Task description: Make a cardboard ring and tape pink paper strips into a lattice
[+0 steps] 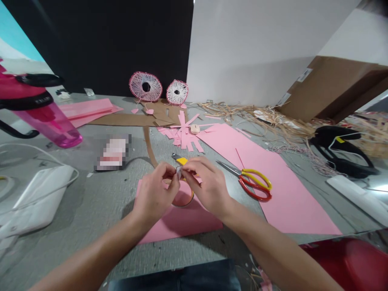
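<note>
One small pale piece point(178, 173) at dial centre, clamped between the fingertips of left hand point(156, 190) and right hand point(207, 182), pinched tight. From there: one ring point(192, 195) at six o'clock, over one pink sheet point(188, 228); one yellow cutter point(182, 161) close at twelve; one pair of scissors point(241, 176) at three; two string-wound discs point(154, 88) at eleven and twelve.

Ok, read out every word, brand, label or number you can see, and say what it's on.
No text reads clearly.
Pink bottle: pale lettering on its black band, too blurred to read.
Cardboard box: white labels, any print too small to read.
Pixelated item: blocked out, nothing legible.
</note>
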A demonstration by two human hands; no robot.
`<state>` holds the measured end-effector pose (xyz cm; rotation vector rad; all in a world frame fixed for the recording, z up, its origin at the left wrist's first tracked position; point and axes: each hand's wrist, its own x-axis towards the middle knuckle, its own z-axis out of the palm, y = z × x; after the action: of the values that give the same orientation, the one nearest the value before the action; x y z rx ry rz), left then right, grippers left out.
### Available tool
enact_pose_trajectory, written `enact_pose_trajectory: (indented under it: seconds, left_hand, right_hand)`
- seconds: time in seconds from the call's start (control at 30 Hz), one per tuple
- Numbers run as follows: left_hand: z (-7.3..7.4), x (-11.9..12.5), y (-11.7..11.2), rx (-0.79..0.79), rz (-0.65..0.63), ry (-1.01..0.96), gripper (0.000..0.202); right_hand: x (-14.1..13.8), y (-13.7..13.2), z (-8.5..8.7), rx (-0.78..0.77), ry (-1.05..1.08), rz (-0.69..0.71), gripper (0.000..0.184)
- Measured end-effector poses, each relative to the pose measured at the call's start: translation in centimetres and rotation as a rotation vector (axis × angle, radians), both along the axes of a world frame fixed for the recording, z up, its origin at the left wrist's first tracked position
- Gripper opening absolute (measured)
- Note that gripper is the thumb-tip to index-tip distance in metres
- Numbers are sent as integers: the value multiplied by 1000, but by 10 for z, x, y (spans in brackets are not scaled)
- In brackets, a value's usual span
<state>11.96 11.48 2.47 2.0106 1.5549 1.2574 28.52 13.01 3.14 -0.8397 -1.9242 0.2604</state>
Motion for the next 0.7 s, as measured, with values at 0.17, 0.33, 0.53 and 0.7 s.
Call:
enact_pose_trajectory:
  seconds: [0.17,0.33,0.53,0.7]
  left_hand:
    - [-1,1,-3,84,-55,34,14]
    - [-5,0,-4,150,-37,122,11]
    - [-6,-2,-5,257,-27,283,15]
    - [-8,-2,-4,295,8,356,14]
  right_hand:
    - [-2,1,-3,-50,-33,-2,15]
    - [0,0,-1,-137,-47,-12,12]
    - [0,-1,-1,-159,-72,-21,13]
    - [1,-1,-2,-155,-78,-24,15]
